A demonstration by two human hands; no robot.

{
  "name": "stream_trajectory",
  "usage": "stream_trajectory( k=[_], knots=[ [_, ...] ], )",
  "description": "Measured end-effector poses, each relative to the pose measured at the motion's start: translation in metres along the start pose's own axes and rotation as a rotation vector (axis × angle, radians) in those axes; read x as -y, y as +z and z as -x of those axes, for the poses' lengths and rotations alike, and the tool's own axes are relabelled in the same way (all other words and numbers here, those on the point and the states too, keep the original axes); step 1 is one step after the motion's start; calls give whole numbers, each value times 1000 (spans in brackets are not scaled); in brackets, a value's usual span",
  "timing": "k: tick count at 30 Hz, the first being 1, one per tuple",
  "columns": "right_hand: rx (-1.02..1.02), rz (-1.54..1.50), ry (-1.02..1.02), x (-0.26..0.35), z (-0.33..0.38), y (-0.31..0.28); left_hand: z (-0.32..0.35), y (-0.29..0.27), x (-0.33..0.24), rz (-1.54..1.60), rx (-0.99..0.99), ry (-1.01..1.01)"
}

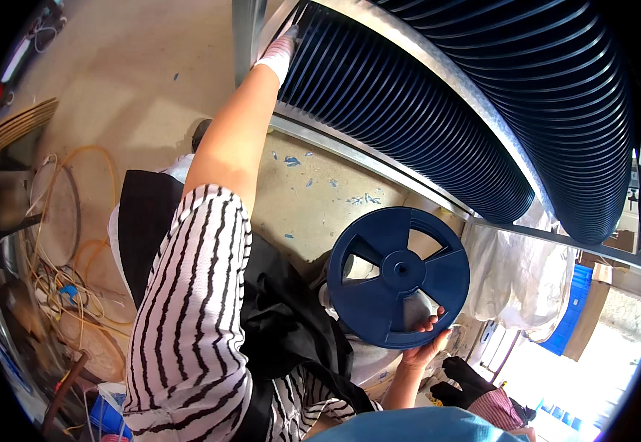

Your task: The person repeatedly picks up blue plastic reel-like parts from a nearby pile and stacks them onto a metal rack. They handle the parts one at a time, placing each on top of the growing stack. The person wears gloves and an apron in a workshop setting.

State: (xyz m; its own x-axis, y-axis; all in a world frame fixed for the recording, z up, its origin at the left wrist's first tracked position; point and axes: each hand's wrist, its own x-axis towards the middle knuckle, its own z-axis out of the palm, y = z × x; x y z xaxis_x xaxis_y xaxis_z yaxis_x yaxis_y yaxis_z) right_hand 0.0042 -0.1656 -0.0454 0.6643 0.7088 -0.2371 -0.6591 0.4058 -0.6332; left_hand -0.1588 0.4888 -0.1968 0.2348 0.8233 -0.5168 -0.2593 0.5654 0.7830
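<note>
My right hand (428, 345), bare, grips a dark blue plastic reel disc (438, 276) by its lower rim, fingertips curled through one of its openings. The disc faces up toward me, with a round hub and small hole at its centre and wedge-shaped windows around it. My left arm stretches far forward. On that side, my left hand (282, 50) wears a pale glove with a greyish fingertip area and reaches the left end of a long row of similar dark discs (379, 96) in a metal rack. Its fingertips blend into the dark discs, so their grip is unclear.
A second row of dark discs (534, 88) fills the upper right beyond a metal rail (460, 70). White sacking (519, 272) hangs below the rack's right end. Tangled hoses and cords (70, 280) lie at left. Blue scraps (292, 161) litter the floor.
</note>
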Motion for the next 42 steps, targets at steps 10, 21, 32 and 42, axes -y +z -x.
stream_trajectory(
  k=[10,21,32,42],
  knots=[
    [94,-3,-21,-7,-6,-7,87,-38,47,-306,-124,300],
    [309,-415,-19,-9,2,-32,329,-51,139,-152,-16,233],
    [408,-260,30,-38,-19,8,405,-66,125,-298,76,670],
    [409,-512,226,-88,-31,90,422,-98,97,-256,-50,756]
  ],
)
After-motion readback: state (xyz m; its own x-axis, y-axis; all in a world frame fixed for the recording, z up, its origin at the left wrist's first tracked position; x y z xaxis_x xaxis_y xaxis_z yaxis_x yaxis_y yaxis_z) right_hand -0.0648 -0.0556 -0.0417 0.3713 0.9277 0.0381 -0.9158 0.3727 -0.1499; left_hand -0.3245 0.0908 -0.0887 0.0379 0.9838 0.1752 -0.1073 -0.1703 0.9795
